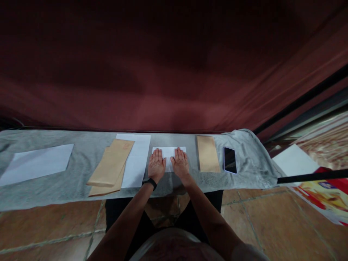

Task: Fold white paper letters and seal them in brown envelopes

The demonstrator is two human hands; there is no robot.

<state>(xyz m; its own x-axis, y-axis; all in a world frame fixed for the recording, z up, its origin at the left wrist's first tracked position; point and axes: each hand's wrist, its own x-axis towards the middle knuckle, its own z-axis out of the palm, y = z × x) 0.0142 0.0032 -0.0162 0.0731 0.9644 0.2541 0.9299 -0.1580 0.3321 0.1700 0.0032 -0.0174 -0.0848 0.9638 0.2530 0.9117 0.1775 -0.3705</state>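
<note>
Both of my hands lie flat, fingers stretched out, on a folded white sheet of paper point(169, 150) at the middle of a table covered by a grey cloth point(81, 194). My left hand point(156, 165) presses its left part and wears a black band at the wrist. My right hand point(179, 162) presses its right part. Neither hand grips anything.
A stack of brown envelopes point(111, 166) lies on a white sheet point(137, 159) to the left. Another white sheet point(38, 163) is at far left. To the right lie one brown envelope point(208, 153) and a black phone point(230, 160). A dark red curtain point(174, 65) hangs behind.
</note>
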